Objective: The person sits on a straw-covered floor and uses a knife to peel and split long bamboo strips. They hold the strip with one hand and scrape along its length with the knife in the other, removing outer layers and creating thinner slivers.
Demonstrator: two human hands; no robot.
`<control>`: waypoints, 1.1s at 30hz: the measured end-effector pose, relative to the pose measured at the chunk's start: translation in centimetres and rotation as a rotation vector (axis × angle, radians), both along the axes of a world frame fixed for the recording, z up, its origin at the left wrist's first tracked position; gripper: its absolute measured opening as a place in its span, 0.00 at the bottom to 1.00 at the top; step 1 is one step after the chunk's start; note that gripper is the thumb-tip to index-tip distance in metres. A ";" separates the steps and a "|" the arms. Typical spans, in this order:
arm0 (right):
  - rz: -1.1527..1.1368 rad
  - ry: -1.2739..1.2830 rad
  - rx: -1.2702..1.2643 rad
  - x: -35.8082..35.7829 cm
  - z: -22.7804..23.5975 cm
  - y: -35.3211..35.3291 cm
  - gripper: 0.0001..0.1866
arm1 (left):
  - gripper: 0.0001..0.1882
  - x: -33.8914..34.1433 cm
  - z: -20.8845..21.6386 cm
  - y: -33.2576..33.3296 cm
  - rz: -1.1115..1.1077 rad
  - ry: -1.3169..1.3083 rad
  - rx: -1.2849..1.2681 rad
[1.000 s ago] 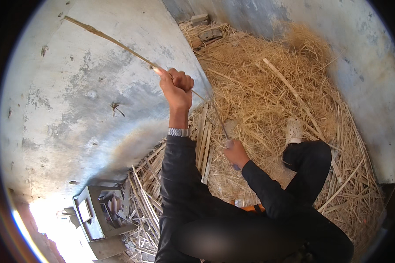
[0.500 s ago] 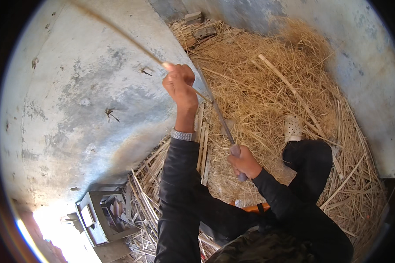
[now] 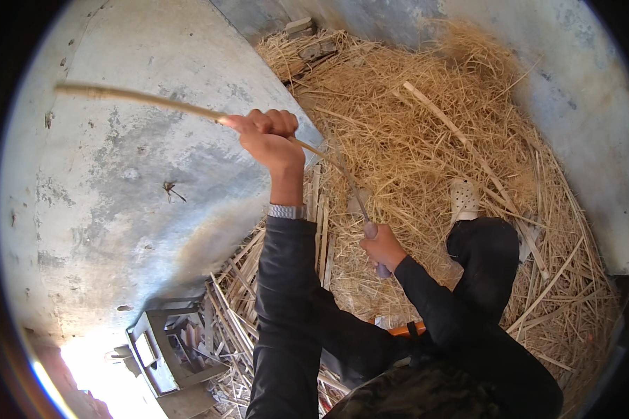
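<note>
In the head view, left of the straw (image 3: pixel 426 133), the left hand (image 3: pixel 269 142) is closed around a stick (image 3: pixel 147 98), thumb along it, probably for steadiness; over the straw, the right hand (image 3: pixel 386 247) wraps a knife (image 3: pixel 371 230) by its handle, seemingly to direct the blade toward the stick.

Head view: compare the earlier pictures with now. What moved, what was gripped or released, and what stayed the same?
The long strip's free end, at the picture's upper edge half a second ago, has swung down, so the strip slopes less. Nothing was newly gripped or released: the left hand stays closed on the strip, the right hand on the bladed tool. The straw heap looks unchanged.
</note>
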State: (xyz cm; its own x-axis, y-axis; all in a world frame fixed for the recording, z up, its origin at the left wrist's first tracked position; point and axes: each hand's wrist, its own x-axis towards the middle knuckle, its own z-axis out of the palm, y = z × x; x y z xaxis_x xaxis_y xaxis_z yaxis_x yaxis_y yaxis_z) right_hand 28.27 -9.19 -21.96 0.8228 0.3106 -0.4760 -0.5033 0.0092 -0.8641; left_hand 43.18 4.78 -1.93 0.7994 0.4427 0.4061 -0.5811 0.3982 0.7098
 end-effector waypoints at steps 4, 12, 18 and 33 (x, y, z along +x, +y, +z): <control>-0.090 -0.567 -0.028 -1.0 1.7 1.3 0.06 | 0.34 -0.4 0.3 -0.4 -0.023 -0.004 0.026; -0.084 0.008 -0.024 -1.6 -3.9 0.8 0.07 | 0.32 0.5 0.0 -0.8 -0.032 -0.038 0.092; -0.108 0.003 0.205 -0.2 3.3 0.2 0.06 | 0.34 0.7 0.5 -1.5 -0.355 0.036 0.115; -0.158 0.127 0.256 1.7 -2.3 1.8 0.07 | 0.35 1.2 0.6 -2.5 -0.226 0.074 -0.086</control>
State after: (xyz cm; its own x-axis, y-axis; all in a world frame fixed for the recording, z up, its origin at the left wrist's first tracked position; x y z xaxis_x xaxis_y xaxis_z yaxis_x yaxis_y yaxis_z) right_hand 29.95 -7.41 -24.24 0.8093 0.3066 -0.5010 -0.5822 0.3051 -0.7537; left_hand 44.41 2.29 -1.29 0.9081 0.2803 0.3111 -0.4183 0.5729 0.7048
